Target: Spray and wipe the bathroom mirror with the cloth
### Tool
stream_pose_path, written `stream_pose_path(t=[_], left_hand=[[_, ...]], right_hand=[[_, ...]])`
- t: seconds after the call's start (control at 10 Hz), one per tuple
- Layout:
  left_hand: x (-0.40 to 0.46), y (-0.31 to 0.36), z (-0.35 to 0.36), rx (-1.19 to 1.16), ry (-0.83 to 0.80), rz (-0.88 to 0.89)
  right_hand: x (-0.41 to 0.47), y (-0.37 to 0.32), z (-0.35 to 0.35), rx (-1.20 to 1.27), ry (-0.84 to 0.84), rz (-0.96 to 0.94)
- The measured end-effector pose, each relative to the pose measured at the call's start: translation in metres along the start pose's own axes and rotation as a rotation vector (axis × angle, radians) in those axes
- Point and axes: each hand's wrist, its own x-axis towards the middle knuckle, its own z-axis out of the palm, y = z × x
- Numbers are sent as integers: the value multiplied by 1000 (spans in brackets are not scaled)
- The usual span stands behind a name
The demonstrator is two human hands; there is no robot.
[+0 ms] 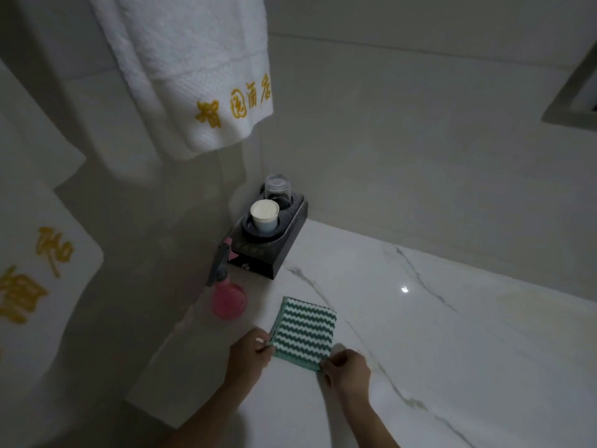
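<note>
A folded green-and-white zigzag cloth [303, 333] lies flat on the white marble counter [436, 334]. My left hand [250, 352] pinches its near left corner, and my right hand [347, 370] pinches its near right corner. A pink spray bottle [227, 295] with a grey trigger head stands on the counter just left of the cloth, against the side wall. A grey frame edge [571, 88] shows at the upper right; whether it is the mirror I cannot tell.
A black cup holder [281, 250] sits in the counter's back left corner with a white cup [264, 215] and an upturned glass [277, 189]. White towels with gold lettering [200, 76] hang on the left wall. The counter stretches to the right.
</note>
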Motion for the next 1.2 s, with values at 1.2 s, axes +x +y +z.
stream_pose_path(t=[1.2], left_hand=[[5,7,-6,282,11,18]], right_hand=[[-9,4,-17,-22,78,-49]])
